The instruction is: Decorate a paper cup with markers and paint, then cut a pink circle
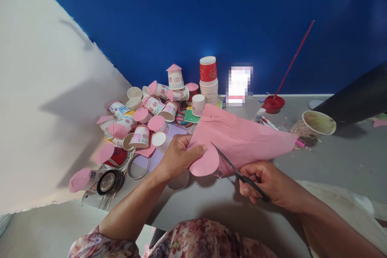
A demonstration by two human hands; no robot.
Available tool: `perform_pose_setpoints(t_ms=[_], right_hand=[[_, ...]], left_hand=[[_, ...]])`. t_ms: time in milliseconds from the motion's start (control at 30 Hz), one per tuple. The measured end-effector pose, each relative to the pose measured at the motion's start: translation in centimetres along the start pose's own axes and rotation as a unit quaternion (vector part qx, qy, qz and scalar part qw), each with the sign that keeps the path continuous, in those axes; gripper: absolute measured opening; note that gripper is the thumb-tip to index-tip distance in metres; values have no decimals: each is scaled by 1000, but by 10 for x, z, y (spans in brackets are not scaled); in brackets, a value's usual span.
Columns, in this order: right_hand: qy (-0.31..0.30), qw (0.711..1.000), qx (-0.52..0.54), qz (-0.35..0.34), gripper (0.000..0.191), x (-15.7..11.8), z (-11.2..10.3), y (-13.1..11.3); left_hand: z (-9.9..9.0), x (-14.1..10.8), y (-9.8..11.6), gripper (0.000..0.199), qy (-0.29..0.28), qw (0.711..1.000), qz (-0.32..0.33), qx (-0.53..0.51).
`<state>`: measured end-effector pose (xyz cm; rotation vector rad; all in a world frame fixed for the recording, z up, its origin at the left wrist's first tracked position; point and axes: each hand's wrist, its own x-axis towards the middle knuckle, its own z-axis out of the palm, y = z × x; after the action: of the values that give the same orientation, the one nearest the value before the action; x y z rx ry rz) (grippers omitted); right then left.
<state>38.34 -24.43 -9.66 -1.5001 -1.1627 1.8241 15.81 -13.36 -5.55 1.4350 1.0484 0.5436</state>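
My left hand point(183, 154) pinches a sheet of pink paper point(238, 133) near its left side, thumb on top. A rounded lobe of the paper, partly cut along its edge, hangs below that thumb. In my right hand point(261, 181) is a pair of black-handled scissors point(225, 157), fingers wrapped round the handles. The blades point up and left, and their tips lie at the cut beside the rounded lobe. The sheet stretches right to a point above my right hand. Part of the scissor handles is hidden by my fingers.
Left of the sheet lie several decorated paper cups point(140, 136) with pink paper tops. A cup stack point(208, 80) stands by the blue wall. Black tape point(110, 182) sits front left. To the right are a red bowl point(273, 105) with a stick and a patterned paper cup point(314, 125).
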Motion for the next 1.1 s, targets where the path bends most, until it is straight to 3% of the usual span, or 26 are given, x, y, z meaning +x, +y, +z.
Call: perform_pose_setpoints(t_ms=[300,533,1100], right_hand=[[-6,1000,-7,-4,51,-3,-2,-1],[-15,1000,-3,3,51,-4,-3,1],[-22,1000,15,-17,55,-4,-3,-4]], left_hand=[[-2,1,0,39,-6,1000,2,12],[-5,3,-2,37,-35,997,-24,-60],[-10,14,22,35,-110,991,-72,-32]])
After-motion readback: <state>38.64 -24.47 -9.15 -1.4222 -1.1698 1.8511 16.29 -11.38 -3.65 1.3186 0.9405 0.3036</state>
